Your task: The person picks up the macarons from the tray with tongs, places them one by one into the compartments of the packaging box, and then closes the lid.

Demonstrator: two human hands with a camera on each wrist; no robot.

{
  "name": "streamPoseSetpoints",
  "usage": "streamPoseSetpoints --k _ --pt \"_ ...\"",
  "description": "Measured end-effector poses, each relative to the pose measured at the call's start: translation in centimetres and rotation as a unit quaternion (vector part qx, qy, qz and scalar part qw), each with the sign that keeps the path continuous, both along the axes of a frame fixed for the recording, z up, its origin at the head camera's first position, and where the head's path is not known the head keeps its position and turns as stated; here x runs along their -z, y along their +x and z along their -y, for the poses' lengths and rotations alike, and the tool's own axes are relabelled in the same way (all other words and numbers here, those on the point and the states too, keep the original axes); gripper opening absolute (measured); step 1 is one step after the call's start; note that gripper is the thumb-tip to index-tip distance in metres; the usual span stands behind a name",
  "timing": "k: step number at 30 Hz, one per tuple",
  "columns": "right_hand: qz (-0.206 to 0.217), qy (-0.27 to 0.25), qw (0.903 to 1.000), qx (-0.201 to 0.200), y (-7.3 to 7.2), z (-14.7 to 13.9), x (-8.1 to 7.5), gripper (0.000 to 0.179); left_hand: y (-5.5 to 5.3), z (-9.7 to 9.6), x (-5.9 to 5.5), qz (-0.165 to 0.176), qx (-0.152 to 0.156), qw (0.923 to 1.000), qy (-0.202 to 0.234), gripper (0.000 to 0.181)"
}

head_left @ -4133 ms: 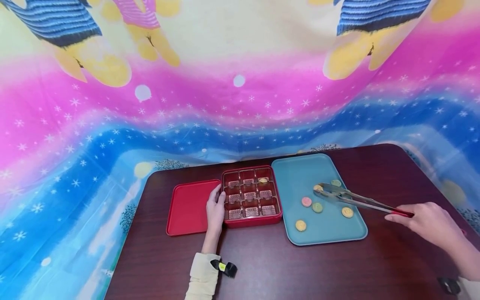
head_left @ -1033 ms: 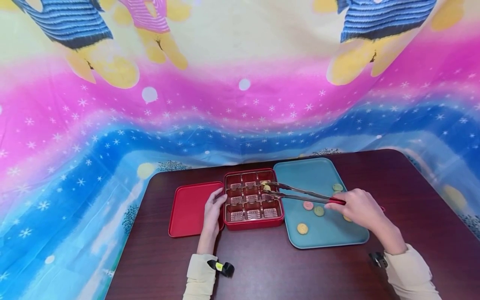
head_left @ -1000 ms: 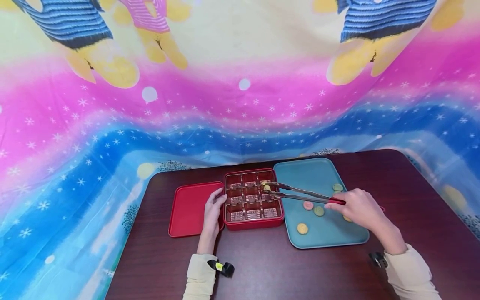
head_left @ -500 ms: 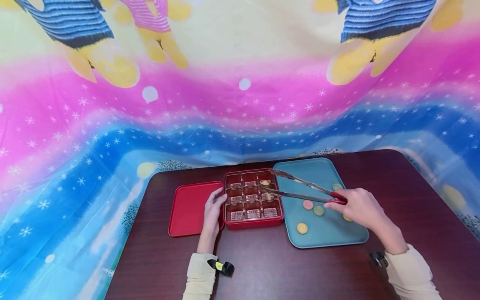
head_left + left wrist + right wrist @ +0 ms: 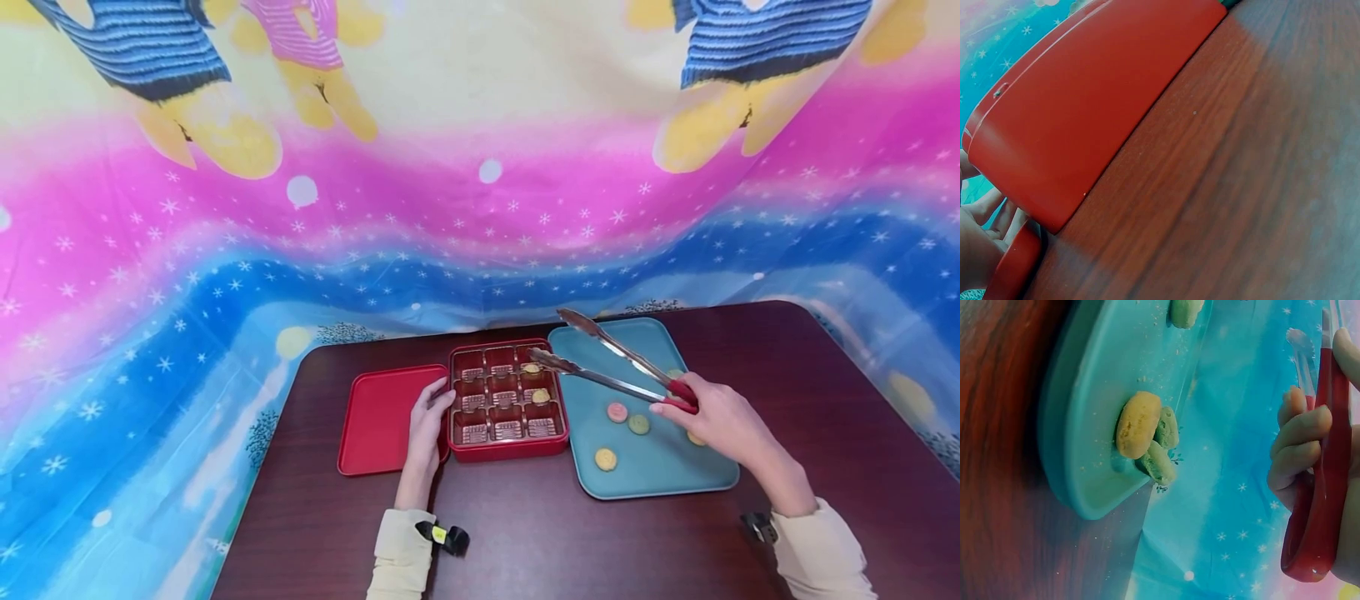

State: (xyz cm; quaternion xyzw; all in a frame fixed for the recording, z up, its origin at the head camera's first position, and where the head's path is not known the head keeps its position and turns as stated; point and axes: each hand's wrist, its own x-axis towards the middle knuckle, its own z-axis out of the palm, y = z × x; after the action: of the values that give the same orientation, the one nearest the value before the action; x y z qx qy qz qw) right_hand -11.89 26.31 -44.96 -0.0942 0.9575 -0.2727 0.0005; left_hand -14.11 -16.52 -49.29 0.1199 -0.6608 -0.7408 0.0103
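My left hand [image 5: 426, 423] rests against the left side of a red box [image 5: 510, 451], thumb at the rim and fingers extended along the wall. Inside the box is a clear divided insert. One yellow cookie [image 5: 531, 367] lies in its back right compartment, another yellow cookie [image 5: 541, 396] in the middle right one. My right hand [image 5: 722, 423] grips metal tongs [image 5: 611, 382] by their red handles [image 5: 1335, 444]. The tongs are spread wide with nothing between them, one tip over the box's back right corner, the other above the tray's back left corner.
A teal tray [image 5: 652, 479] stands right of the box, bearing a pink cookie [image 5: 617, 412], a green cookie [image 5: 638, 424], a yellow cookie [image 5: 605, 459] and others partly hidden by the right hand. The red lid [image 5: 382, 425] lies left of the box. A patterned cloth hangs behind the table.
The tongs carried a yellow cookie from the tray into the box, let it go in the middle right compartment, then spread and rose. The left hand stayed at the box.
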Motion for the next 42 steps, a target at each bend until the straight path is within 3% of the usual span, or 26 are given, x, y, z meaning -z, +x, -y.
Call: streamPoseSetpoints --k 4,10,12,16,20,29,36,42 --pt "0.01 -0.003 0.9999 -0.005 -0.1 -0.2 0.2 0.05 0.0 0.0 0.0 0.0 -0.001 1.0 0.003 0.046" --pt "-0.018 0.016 0.9996 -0.018 0.1 -1.0 0.5 0.038 0.0 -0.1 -0.1 0.004 -0.001 1.0 0.002 0.047" --pt "-0.046 0.022 0.9984 -0.024 0.3 -1.3 0.7 0.033 0.0 -0.1 -0.1 0.004 -0.001 1.0 0.003 0.047" --pt "-0.143 0.041 0.9883 -0.032 0.5 -2.2 1.4 0.024 0.0 -0.2 -0.1 0.003 -0.004 1.0 0.0 0.047" --pt "-0.195 0.045 0.9793 -0.028 0.8 -3.1 1.8 0.031 0.0 -0.4 -0.1 0.001 -0.011 0.9999 -0.008 0.046" --pt "-0.175 0.059 0.9826 -0.019 1.6 -4.5 1.9 0.034 0.0 -0.2 0.0 0.006 -0.006 0.9998 -0.016 0.046" --pt "-0.159 0.074 0.9843 -0.018 2.3 -5.6 2.2 0.036 -1.5 0.4 2.9 0.006 -0.01 0.9999 -0.012 0.048" --pt "-0.14 0.089 0.9862 -0.008 2.6 -6.1 2.3 0.037 -1.6 0.3 3.6 -0.005 -0.019 0.9997 -0.012 0.048"
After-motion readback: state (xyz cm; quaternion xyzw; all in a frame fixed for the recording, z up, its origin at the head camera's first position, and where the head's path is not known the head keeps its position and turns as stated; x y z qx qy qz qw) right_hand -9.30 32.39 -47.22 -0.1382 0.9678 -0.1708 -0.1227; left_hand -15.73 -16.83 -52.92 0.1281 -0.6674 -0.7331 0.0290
